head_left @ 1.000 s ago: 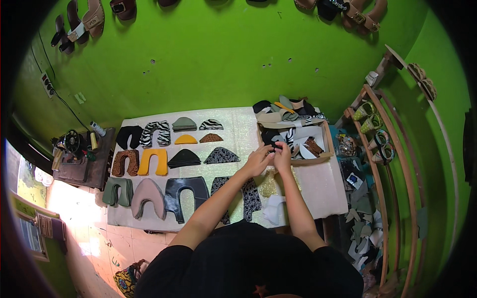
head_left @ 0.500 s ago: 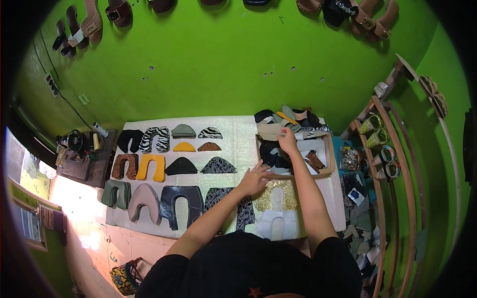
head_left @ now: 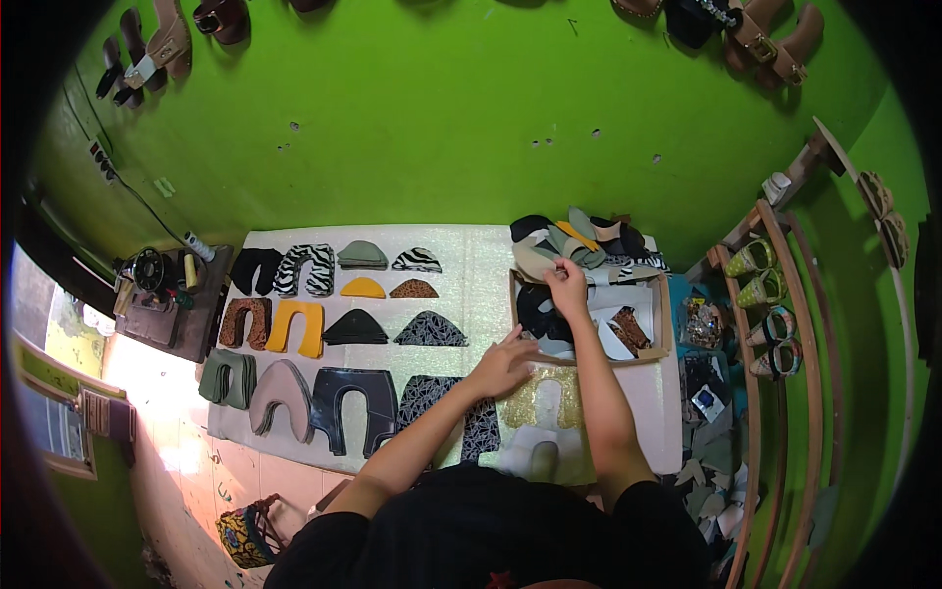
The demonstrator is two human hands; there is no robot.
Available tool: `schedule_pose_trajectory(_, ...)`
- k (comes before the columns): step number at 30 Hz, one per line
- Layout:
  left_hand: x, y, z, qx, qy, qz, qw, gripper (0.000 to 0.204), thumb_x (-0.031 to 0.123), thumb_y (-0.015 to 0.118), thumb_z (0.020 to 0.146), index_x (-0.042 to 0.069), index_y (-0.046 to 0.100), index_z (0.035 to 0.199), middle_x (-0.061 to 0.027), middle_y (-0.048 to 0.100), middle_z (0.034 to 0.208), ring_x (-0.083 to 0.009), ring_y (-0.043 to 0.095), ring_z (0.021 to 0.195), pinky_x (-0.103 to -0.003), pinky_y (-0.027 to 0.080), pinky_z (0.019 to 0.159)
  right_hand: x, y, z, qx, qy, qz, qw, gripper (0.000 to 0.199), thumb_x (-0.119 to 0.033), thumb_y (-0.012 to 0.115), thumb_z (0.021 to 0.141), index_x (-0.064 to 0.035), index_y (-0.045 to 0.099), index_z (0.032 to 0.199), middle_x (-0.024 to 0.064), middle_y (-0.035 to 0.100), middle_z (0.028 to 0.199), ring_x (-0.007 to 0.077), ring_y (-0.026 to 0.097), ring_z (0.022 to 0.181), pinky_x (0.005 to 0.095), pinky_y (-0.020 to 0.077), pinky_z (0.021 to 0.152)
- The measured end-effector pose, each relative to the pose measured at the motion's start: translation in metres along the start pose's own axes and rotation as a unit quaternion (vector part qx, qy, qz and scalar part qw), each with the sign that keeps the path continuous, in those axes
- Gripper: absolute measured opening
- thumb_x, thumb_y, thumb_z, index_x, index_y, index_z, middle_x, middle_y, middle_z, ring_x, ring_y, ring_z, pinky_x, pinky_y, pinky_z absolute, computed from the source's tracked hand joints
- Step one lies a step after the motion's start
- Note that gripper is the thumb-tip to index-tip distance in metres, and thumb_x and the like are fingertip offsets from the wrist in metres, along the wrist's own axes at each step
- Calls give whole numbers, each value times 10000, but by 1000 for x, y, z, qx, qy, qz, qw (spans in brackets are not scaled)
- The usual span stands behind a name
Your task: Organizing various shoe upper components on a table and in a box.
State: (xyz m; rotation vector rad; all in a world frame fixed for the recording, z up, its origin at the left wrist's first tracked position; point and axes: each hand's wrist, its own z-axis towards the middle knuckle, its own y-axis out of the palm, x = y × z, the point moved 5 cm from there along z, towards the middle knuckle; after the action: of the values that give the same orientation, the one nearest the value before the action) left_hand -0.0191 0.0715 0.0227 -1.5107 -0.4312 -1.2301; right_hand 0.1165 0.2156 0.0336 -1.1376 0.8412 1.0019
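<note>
My right hand [head_left: 566, 288] is over the left part of an open cardboard box [head_left: 659, 346], with its fingertips pinched together; what they hold is too small to make out. Just beyond those fingertips, a beige cut piece [head_left: 535, 259] rests at the near edge of a heap of mixed pieces. Inside the box are black pieces [head_left: 540, 312] and a leopard-print piece [head_left: 629, 332]. My left hand [head_left: 504, 365], fingers apart and holding nothing, is by the box's near left corner. Below it lie a gold glitter U-shaped piece [head_left: 520, 404] and a white one [head_left: 520, 454].
Rows of cut pieces cover the table's left, among them yellow [head_left: 296, 328], zebra-print [head_left: 305, 269] and dark U-shapes [head_left: 353, 407]. A small side table [head_left: 162, 324] with thread spools stands left. Wooden racks [head_left: 785, 373] with sandals and a scrap pile [head_left: 711, 461] are right.
The beige piece, seen lengthwise at my right fingertips before, now lies more tilted against the heap. My right hand has dropped slightly toward me. The whole view has shifted a little.
</note>
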Motion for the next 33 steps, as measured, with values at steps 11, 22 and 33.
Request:
schedule_pose_trajectory(11, 1, -37, 53, 107, -162, -627, 755, 224, 207, 444, 895, 66, 452, 1068, -52, 574, 1008, -101, 554, 846, -238, 461, 761, -43, -32, -90, -123, -8, 34, 992, 126, -18, 602, 718, 9, 550, 829, 47, 565, 765, 117, 512, 694, 241, 412, 654)
schedule_pose_trajectory(22, -18, -13, 69, 85, -117, -268, 953, 199, 89, 590, 769, 9, 490, 921, -94, 588, 848, -145, 560, 812, -248, 446, 687, -13, -87, -61, -57, 66, -126, 988, 171, -71, 597, 719, -9, 563, 875, 123, 598, 778, 199, 587, 679, 288, 459, 631)
schedule_pose_trajectory(33, 16, 12, 82, 106, 65, 172, 977, 205, 166, 572, 717, 7, 610, 841, -143, 564, 824, -281, 527, 844, -367, 433, 758, 34, -70, 62, -19, -24, -216, 976, 281, -76, 633, 675, -14, 556, 938, 115, 582, 880, 238, 558, 822, 330, 438, 753)
